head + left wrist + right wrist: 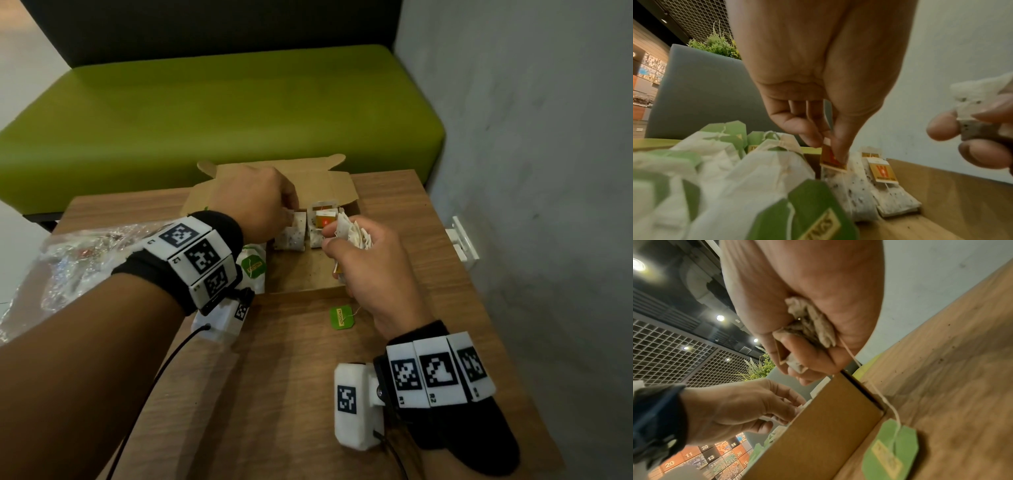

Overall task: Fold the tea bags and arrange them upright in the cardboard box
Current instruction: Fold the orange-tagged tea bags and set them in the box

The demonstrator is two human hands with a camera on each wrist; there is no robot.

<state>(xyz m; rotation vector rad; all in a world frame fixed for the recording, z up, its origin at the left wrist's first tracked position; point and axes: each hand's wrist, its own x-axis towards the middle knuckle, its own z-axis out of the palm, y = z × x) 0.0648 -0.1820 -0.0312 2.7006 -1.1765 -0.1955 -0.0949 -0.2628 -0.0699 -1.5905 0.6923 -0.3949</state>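
Brown open-topped cardboard box (301, 277) on wood-grain counter (404, 240). Left hand (255, 205) reaches inside, fingers (838, 151) pinching orange paper tag of speckled white tea bag (846, 191) standing upright beside second upright bag (894, 198). Right hand (370, 263) clenched round bunch of crumpled white tea bags (352, 231) above box; green paper tag (341, 318) trails by string onto counter. Risk: trailing string snags box edge; releasing pinch may topple upright bag
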